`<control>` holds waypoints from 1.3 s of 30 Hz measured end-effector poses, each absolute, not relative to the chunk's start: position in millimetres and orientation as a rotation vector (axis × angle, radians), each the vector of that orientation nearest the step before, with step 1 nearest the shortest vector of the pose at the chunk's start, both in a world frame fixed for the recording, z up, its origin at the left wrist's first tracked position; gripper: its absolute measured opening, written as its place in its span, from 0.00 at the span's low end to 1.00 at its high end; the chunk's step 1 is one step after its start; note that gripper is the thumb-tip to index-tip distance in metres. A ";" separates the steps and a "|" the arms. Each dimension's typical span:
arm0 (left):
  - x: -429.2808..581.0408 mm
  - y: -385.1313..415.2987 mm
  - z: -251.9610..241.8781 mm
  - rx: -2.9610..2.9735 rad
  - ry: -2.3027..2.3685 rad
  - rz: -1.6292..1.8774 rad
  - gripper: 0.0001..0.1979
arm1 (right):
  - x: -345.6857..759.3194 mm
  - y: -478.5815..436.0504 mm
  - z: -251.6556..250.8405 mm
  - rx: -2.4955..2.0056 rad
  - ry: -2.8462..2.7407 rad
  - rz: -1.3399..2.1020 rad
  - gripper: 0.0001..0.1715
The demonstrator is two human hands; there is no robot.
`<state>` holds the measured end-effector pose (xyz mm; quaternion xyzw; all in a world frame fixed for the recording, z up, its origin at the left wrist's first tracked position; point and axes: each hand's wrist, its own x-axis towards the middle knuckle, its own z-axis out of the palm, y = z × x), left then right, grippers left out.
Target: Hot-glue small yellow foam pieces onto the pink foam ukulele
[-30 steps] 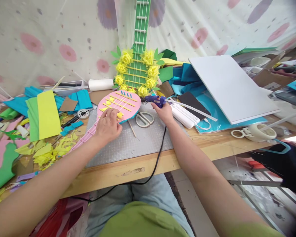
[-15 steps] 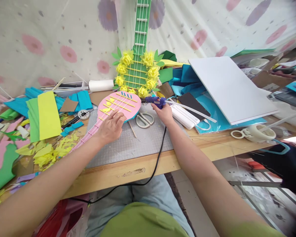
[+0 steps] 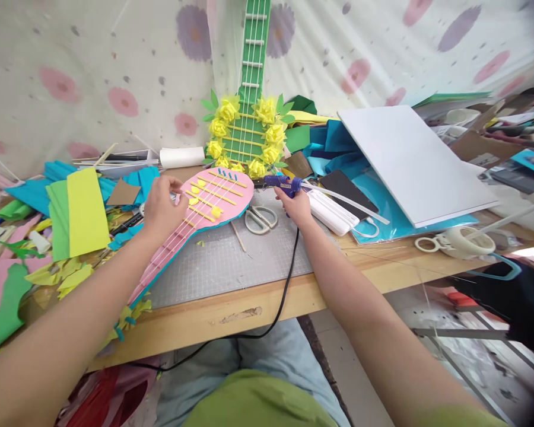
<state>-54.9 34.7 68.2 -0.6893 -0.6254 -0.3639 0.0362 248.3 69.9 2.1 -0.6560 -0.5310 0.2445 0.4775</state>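
Observation:
A pink paper ukulele point(image 3: 231, 201) with blue edging lies tilted on the grey cutting mat, its neck pointing toward the lower left. White strings, yellow strips, small blue pieces and several yellow paper petals point(image 3: 216, 212) are on its face. My left hand point(image 3: 164, 204) is at the left edge of its body, fingers curled toward the thumb; whatever they may pinch is hidden. My right hand point(image 3: 297, 206) grips a purple glue gun point(image 3: 285, 185) with a long white glue stick out of its back. The gun's nozzle points left, just beyond the body's right edge.
Behind stands a green ukulele point(image 3: 245, 133) ringed with yellow paper flowers. Scissors point(image 3: 260, 220) and a thin stick point(image 3: 238, 236) lie on the cutting mat point(image 3: 213, 267). Coloured paper scraps crowd the left; a white board point(image 3: 409, 160) leans right. A black cord point(image 3: 289, 273) hangs over the table edge.
My left hand has lifted off the ukulele's face and moved left to its edge, uncovering a yellow petal. The neck has swung slightly nearer me. My right hand stays with the glue gun.

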 end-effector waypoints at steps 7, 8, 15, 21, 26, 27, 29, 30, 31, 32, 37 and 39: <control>-77.7 70.6 56.2 -2.113 -2.510 -0.968 0.09 | 245.8 70.3 2.3 -1.604 -1.269 0.680 0.24; -76.3 72.2 55.9 -2.145 -2.514 -0.937 0.09 | 245.3 70.2 2.8 -1.611 -1.272 0.685 0.24; -69.7 77.7 57.0 -2.172 -2.664 -0.955 0.08 | 244.0 71.8 0.2 -1.639 -1.279 0.669 0.26; -74.1 81.8 49.3 -2.146 -2.640 -1.096 0.04 | 242.6 69.7 0.7 -1.608 -1.281 0.681 0.25; -79.4 84.0 43.9 -2.062 -2.650 -1.095 0.05 | 240.6 67.5 3.7 -1.605 -1.279 0.696 0.24; -80.0 84.3 43.4 -2.051 -2.655 -1.099 0.05 | 240.7 67.7 3.0 -1.601 -1.281 0.691 0.25; -80.2 84.7 42.9 -2.041 -2.668 -1.138 0.04 | 241.6 68.9 0.8 -1.594 -1.279 0.683 0.25; -79.9 84.9 42.9 -2.033 -2.672 -1.182 0.04 | 242.2 69.5 -0.4 -1.591 -1.278 0.684 0.25; -79.4 85.2 43.0 -2.019 -2.675 -1.235 0.04 | 242.9 70.2 -1.4 -1.591 -1.276 0.687 0.25; -78.9 85.6 43.3 -1.998 -2.675 -1.292 0.03 | 243.6 70.6 -2.1 -1.591 -1.270 0.690 0.25; -77.7 89.3 44.5 -1.908 -2.614 -1.466 0.04 | 244.6 69.9 0.6 -1.610 -1.216 0.730 0.25; -77.7 91.0 43.9 -1.883 -2.559 -1.511 0.05 | 244.1 69.0 2.6 -1.616 -1.214 0.734 0.25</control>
